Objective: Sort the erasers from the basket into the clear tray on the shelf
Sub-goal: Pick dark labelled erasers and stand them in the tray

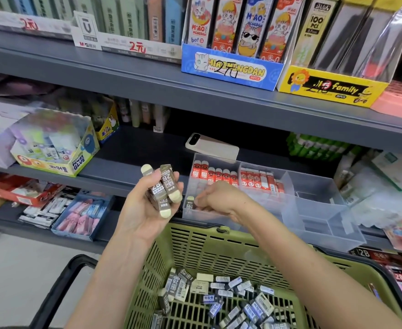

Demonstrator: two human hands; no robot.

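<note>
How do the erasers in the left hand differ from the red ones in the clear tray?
The brown erasers wear brown 2B sleeves; the red erasers, red ones. The brown erasers lie bunched and crossed in the left hand; the red erasers stand upright in rows in the clear tray. Both show pale ends.

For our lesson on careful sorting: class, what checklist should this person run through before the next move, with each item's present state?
1. Left hand grips its brown erasers: ok.
2. Right hand has released the single eraser: cannot tell.
3. Clear tray front compartments have room: ok.
4. Basket sits below the hands: ok.
5. Basket emptied: not ok, many loose erasers remain.
</note>
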